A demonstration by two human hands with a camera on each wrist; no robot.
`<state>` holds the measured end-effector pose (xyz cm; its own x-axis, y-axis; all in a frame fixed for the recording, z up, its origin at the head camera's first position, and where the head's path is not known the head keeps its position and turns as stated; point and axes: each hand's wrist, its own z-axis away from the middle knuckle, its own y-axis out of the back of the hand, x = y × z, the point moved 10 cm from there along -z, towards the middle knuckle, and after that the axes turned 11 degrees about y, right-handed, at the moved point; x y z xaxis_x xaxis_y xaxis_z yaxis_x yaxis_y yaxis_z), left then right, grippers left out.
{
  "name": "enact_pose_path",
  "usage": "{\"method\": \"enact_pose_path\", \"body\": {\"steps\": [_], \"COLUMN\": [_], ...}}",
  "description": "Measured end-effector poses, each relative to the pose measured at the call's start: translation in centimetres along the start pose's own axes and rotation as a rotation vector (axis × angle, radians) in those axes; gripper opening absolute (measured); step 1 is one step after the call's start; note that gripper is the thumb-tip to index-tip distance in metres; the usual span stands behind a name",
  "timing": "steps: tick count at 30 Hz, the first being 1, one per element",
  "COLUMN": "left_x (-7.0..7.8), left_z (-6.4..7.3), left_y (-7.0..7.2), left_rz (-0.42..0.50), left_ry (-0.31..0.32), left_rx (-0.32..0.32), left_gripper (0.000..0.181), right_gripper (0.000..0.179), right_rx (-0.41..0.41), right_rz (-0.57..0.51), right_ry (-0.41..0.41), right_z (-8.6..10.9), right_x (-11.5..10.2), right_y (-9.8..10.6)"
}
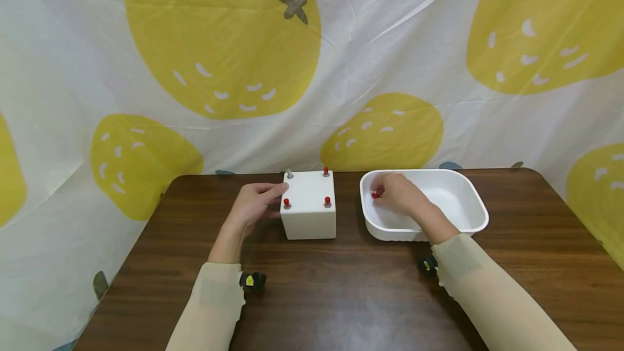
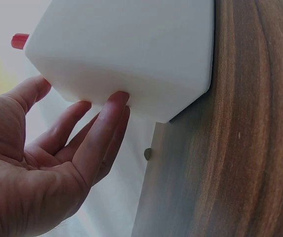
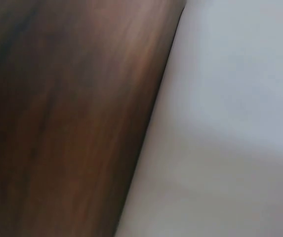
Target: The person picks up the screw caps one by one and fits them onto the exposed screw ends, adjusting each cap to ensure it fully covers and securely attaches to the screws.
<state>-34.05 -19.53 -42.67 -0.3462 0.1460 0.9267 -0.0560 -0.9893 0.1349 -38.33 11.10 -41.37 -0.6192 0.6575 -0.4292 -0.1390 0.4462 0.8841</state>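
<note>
A white box (image 1: pixel 308 226) stands on the table with metal posts at the corners of its top. Three posts wear red caps, such as the front right red cap (image 1: pixel 327 200); the back left metal post (image 1: pixel 290 174) is bare. My left hand (image 1: pixel 252 202) rests its thumb and fingertips against the box's left side, the fingers (image 2: pixel 101 126) fairly straight. Inside the white basin (image 1: pixel 453 199), my right hand (image 1: pixel 397 191) pinches a small red cap (image 1: pixel 375 195) near the left wall. The right wrist view shows only the basin's outside (image 3: pixel 220 148), not the fingers.
The basin stands to the right of the box, with a gap of wooden table (image 1: pixel 348 205) between them. A curtain (image 1: pixel 234 145) with yellow fruit prints hangs behind the table's back edge. Brown tabletop (image 1: pixel 341 291) lies in front of both.
</note>
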Motion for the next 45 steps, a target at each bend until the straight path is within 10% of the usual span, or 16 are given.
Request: {"method": "enact_pose_path", "body": {"steps": [30, 45], "left_x": [-0.2, -0.1], "left_z": [-0.1, -0.1], "left_y": [0.0, 0.1], "left_rz": [-0.006, -0.012], "left_ry": [0.017, 0.012], "left_rx": [0.008, 0.014], "left_gripper": [0.045, 0.046], "right_gripper": [0.012, 0.015], "right_rx": [-0.024, 0.129], "right_rz": [-0.035, -0.357], "right_ry": [0.049, -0.036], "right_z": [0.7, 0.7], "right_x": [-0.8, -0.7], "right_y": [0.8, 3.2]}}
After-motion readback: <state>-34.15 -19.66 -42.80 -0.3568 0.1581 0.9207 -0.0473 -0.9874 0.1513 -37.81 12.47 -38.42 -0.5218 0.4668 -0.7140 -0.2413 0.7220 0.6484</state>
